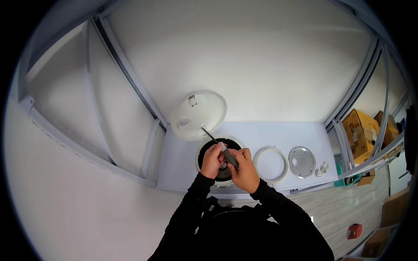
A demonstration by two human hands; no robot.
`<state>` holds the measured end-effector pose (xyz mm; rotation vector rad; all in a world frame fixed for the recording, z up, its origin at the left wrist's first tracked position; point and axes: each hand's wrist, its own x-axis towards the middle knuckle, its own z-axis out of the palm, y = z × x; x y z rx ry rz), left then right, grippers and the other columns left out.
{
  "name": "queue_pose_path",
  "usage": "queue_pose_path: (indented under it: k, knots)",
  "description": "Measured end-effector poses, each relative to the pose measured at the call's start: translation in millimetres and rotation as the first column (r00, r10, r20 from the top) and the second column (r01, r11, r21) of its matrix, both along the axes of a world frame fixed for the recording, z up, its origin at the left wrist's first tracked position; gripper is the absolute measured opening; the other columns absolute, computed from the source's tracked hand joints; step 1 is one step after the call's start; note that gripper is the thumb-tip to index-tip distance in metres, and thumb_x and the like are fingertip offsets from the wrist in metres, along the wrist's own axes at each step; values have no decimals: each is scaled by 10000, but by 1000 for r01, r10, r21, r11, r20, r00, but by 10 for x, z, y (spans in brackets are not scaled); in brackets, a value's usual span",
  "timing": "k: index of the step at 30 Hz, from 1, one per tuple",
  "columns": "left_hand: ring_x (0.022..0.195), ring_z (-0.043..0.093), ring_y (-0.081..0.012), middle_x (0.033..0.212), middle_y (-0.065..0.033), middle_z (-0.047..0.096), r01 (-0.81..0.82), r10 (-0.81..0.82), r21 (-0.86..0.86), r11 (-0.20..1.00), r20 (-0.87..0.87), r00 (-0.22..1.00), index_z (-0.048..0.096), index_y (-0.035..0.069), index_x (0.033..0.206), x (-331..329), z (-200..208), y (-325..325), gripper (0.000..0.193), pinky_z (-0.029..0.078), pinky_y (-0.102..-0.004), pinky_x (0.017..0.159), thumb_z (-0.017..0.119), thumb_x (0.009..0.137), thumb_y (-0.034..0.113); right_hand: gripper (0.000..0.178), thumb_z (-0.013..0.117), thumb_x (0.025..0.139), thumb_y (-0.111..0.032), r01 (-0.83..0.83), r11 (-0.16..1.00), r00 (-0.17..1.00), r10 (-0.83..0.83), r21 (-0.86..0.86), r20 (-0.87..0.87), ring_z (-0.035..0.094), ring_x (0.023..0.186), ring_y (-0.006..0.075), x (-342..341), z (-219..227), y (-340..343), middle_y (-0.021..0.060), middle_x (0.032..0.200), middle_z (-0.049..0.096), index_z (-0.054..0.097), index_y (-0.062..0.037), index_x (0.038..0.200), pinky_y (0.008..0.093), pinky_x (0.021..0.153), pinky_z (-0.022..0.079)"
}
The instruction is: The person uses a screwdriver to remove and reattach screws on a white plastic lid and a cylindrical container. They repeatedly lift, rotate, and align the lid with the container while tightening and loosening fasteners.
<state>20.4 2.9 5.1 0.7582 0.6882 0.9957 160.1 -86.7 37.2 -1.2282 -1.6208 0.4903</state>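
Both my hands are over a round white appliance [198, 162] with a dark interior, its round white lid [202, 111] tipped up behind it. My right hand [245, 172] is closed on the grey handle of a screwdriver [230, 159]. Closed at the light-coloured front of that handle is my left hand [212, 162]. The dark shaft slants up and left, its tip over the lid's lower edge by the hinge; whether it touches there I cannot tell. My hands hide part of the interior.
Right of the appliance, a white ring [284, 167], a perforated silver disc [302, 162] and several small white parts [321, 171] lie on the white table [261, 130]. Metal frame posts [130, 82] flank it. Cardboard boxes [361, 135], a teal basket [348, 180] and a red object [355, 231] are farther right.
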Motion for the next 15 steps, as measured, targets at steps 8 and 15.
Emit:
queue_pose_path:
  k: [8, 15]
  knots:
    - [547, 387, -72, 678, 34, 474, -77, 80, 35, 996, -114, 990, 553, 103, 815, 15, -41, 51, 431, 330, -248, 509, 534, 1067, 451, 519, 678, 851, 76, 5, 999, 999, -7, 54, 34, 508, 1024, 342, 66, -65, 7, 186, 1171, 425, 569, -48, 1343, 380, 928, 460]
    - [619, 430, -82, 742, 14, 525, -281, 283, -106, 954, 1, 959, 590, 28, 1109, -99, 15, 224, 470, 370, -265, 561, 453, 1090, 477, 484, 693, 849, 58, -5, 999, 1000, 4, 42, 25, 499, 1025, 329, 177, 4, -84, 177, 1150, 438, 595, -51, 1311, 366, 925, 448]
